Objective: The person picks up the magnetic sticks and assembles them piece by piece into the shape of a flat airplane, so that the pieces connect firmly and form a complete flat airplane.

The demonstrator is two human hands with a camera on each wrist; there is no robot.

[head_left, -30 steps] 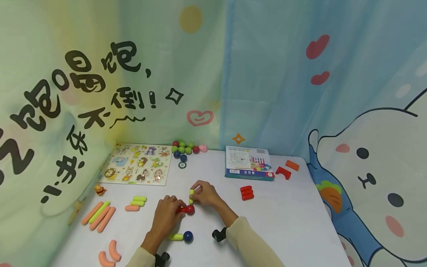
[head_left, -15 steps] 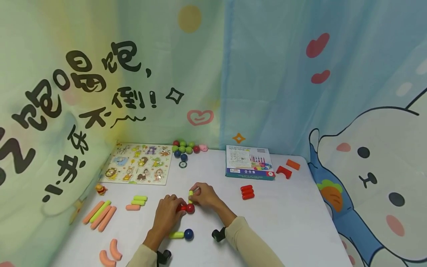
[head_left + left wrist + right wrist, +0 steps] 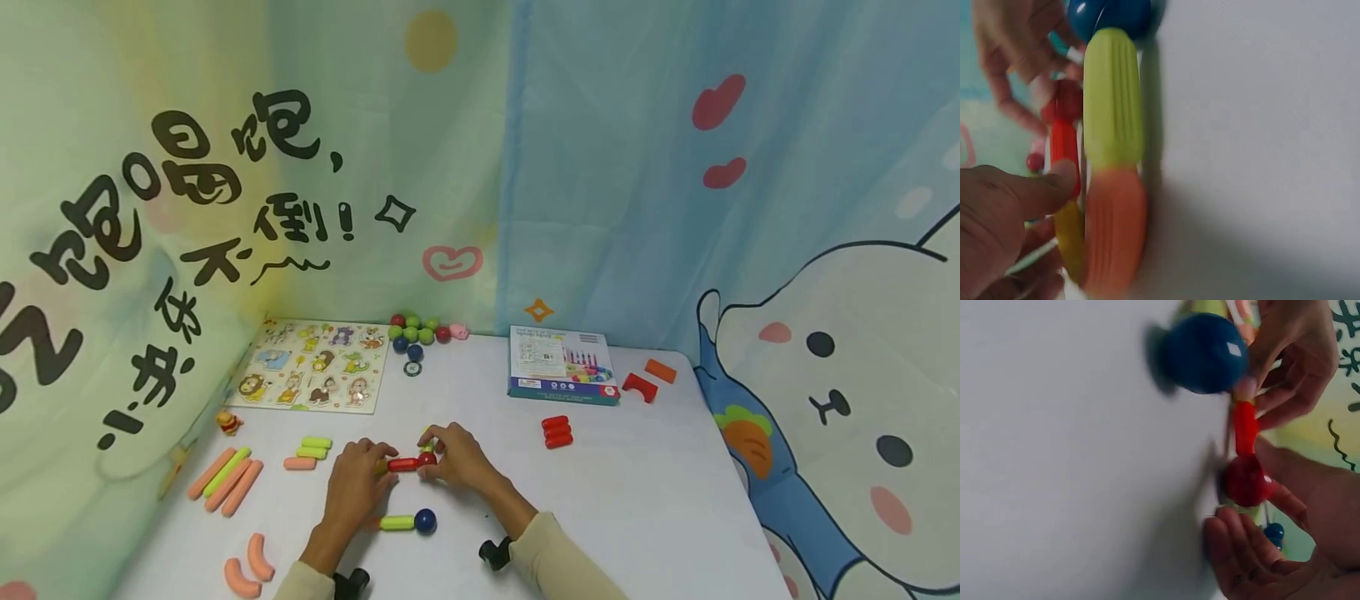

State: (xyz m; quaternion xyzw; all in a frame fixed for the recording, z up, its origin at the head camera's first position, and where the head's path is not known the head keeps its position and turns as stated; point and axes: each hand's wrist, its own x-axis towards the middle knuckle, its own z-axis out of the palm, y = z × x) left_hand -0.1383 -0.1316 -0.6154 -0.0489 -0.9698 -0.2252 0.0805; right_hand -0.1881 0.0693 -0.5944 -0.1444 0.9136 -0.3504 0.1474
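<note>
Just below centre of the head view, the left hand pinches the red rod by its yellow piece; the right hand holds the red ball between thumb and fingers. Joining seems in hand; steady, aligned pressure seems called for.

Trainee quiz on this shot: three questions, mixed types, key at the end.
1. Multiple choice: between the left hand and the right hand, what colour is the ball at the end of the red stick? A) blue B) red C) green

2. True or false: the blue ball nearest the person sits at the end of a green stick.

3. Count: how many loose red sticks lie grouped in front of the box?

Key: 1. B, a red ball. 2. True. 3. Three.
</note>
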